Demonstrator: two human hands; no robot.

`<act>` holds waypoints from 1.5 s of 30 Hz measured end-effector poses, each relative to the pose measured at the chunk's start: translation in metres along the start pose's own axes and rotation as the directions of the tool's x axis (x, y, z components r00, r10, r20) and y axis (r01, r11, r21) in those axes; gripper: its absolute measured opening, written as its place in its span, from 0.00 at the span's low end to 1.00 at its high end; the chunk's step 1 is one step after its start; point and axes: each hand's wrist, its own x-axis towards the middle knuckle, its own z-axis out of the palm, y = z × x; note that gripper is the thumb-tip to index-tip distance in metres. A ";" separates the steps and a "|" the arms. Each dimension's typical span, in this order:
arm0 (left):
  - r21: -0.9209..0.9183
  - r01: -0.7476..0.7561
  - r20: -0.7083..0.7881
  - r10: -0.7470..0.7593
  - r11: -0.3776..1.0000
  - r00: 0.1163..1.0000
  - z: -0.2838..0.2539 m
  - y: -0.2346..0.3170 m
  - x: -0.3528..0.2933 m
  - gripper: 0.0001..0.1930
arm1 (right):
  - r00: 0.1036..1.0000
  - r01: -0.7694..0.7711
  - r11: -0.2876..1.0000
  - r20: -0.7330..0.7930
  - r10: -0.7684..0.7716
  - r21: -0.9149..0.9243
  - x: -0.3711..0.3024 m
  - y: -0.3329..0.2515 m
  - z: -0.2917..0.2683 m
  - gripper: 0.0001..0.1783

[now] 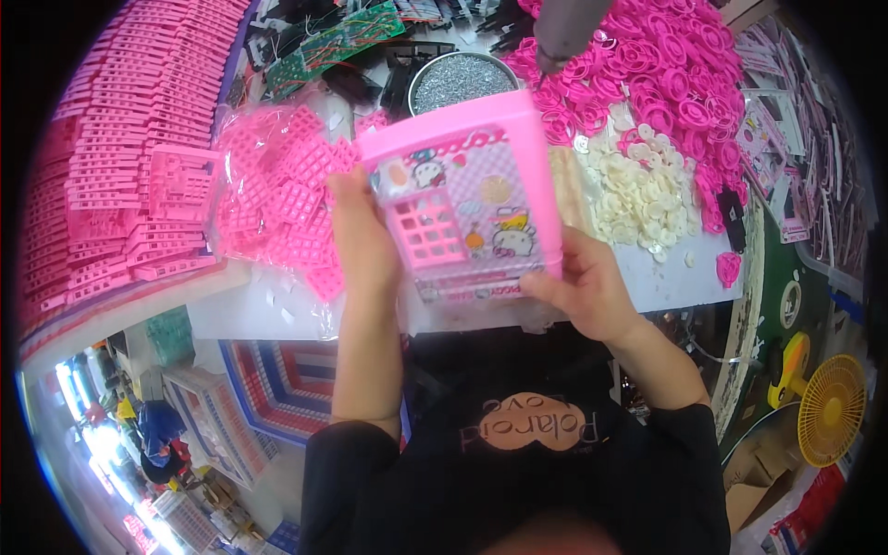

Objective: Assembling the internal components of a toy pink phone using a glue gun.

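Note:
Both my hands hold up a pink plastic toy casing (pixel 532 166) over the near part of the table. A cartoon sticker covers its front, and a grid of square holes, like a keypad opening, sits at its lower left. My left hand (pixel 363 236) grips the left side, its fingers partly hidden behind the casing. My right hand (pixel 592 287) holds the lower right corner, thumb on the front. Just left of the casing is a clear bag of pink keypad grids (pixel 296 180). Behind it stands a round tin of grey metal bits (pixel 462 81).
Stacked pink plastic frames (pixel 139 139) fill the left. Pink ring parts (pixel 666 65) and cream discs (pixel 647 194) are heaped at the right. A grey tool (pixel 566 32) hangs above. Green circuit boards (pixel 333 46) lie at the back. A yellow fan (pixel 832 407) stands at lower right.

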 end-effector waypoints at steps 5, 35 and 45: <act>0.445 -0.161 0.109 0.125 0.881 0.986 -0.010 -0.015 -0.038 0.27 | 1.000 0.020 0.996 0.002 -0.020 -0.089 0.002 -0.009 -0.004 0.26; 0.370 -0.868 0.914 0.037 0.332 0.404 -0.037 -0.015 -0.022 0.18 | 0.911 0.368 -0.235 0.399 -0.100 -0.900 0.047 -0.029 -0.091 0.46; 0.384 -0.894 0.919 -0.003 0.232 0.394 0.007 -0.033 -0.033 0.28 | 0.920 0.234 0.024 0.214 -0.328 -0.972 0.033 -0.056 -0.111 0.25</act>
